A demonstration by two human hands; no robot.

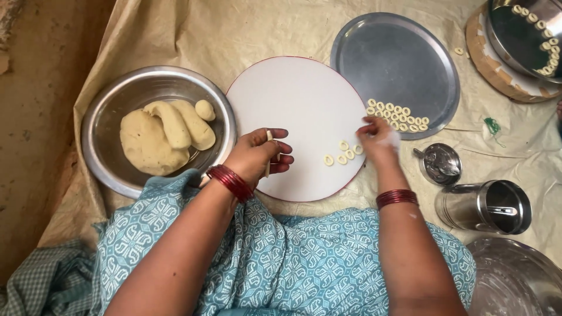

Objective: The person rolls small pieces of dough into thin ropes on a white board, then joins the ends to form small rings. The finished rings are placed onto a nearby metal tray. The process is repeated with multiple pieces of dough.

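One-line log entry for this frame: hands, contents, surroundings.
left hand: pinching dough strip | right hand: at dough rings on white round board | steel bowl: dough lumps | steel plate: rings

left hand [257, 153]: fingers curled, palm turned inward | right hand [377, 139]: fingertips pinched, pointing down | both forearms extended forward

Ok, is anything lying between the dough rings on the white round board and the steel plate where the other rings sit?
Nothing visible blocks that path. The dough rings lie on the white board, with the right hand just beside them. The steel plate overlaps the board's edge, with bare board between.
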